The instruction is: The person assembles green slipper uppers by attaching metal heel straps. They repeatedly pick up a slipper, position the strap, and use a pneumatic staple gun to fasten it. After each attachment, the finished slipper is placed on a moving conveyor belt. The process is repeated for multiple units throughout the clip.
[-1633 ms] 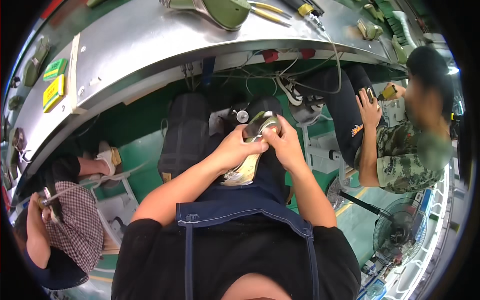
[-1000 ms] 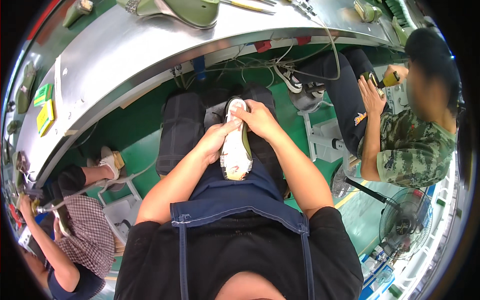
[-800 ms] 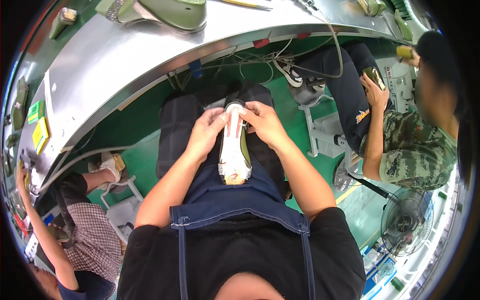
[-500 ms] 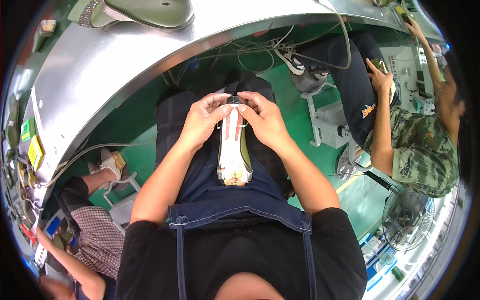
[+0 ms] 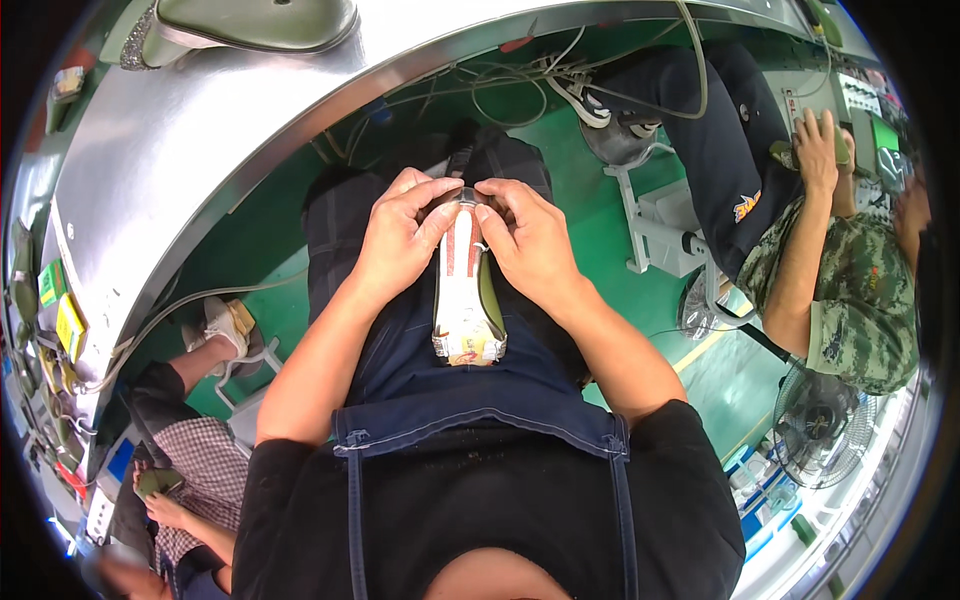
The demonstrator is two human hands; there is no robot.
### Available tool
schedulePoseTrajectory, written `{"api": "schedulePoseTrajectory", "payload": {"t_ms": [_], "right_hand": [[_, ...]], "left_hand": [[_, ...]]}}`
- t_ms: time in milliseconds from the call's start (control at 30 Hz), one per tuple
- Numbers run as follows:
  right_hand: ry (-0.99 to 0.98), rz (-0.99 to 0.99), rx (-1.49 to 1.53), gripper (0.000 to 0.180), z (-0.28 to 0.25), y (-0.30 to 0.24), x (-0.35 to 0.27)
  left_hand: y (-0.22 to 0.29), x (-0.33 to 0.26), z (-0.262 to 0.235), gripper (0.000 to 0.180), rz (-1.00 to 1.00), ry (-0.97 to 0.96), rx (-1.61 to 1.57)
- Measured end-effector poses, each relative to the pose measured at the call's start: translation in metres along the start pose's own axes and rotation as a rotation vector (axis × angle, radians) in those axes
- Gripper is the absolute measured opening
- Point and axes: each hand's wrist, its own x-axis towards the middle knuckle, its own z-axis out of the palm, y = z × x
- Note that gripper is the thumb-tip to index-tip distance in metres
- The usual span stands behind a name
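We hold a shoe (image 5: 467, 290) upside down on our lap, its white sole with red stripes facing up and the olive upper showing along its sides. Our left hand (image 5: 400, 240) and right hand (image 5: 528, 245) are together at the far end of the shoe, fingertips pinching and pressing the edge where sole meets upper (which end, toe or heel, we cannot tell for sure). Judging by this, the sole is already seated along its length and only that far edge is being worked; the near end lies free against our apron (image 5: 450, 400). Another olive shoe (image 5: 250, 25) sits on the metal worktop (image 5: 200, 150) ahead, untouched.
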Motion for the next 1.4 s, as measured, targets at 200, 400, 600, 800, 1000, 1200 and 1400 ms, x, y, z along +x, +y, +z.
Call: {"api": "schedulePoseTrajectory", "payload": {"t_ms": [200,400,600,800,1000,1200,1400], "right_hand": [[0.031,-0.019,-0.006,0.026,-0.001,0.005,-0.004],[0.029,-0.096,-0.068,0.027,-0.006,0.002,-0.002],[0.049,-0.161,-0.179,0.03,-0.004,0.011,0.0],[0.08,-0.177,-0.338,0.029,-0.004,0.008,-0.002],[0.143,-0.263,-0.338,0.024,-0.002,0.005,0.005],[0.143,-0.253,-0.305,0.02,0.003,0.003,0.008],[0.104,-0.207,-0.249,0.019,0.002,0.002,0.009]], "left_hand": [[0.0,0.002,0.002,0.028,0.163,0.014,0.156],[0.006,0.001,0.006,0.027,0.149,0.041,0.252],[0.003,0.011,0.008,0.027,0.124,0.02,0.239],[0.011,0.007,0.01,0.03,0.104,0.041,0.156],[0.006,0.005,0.003,0.035,0.189,-0.005,0.205],[0.009,0.006,0.003,0.031,0.199,0.015,0.286],[0.007,0.008,0.005,0.026,0.208,0.017,0.301]]}}
